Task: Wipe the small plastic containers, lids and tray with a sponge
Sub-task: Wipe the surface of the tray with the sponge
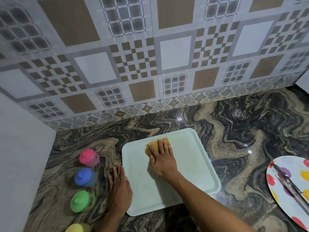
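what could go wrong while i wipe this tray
1. The left hand only lies flat at the tray's left edge, so a hard stroke of the right hand on the sponge could slide the tray over the glossy countertop.
2. The blue container and green container stand close beside the left hand; a slip could knock them over.

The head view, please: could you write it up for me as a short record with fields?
surface: marbled counter
tray: flat on the counter
sponge: on the tray, far half
right hand: presses the sponge, fingers straight
left hand: flat at the tray's left edge
containers: pink, blue, green, yellow, in a row left of the tray
plate: spotted, at the right, metal tool on it
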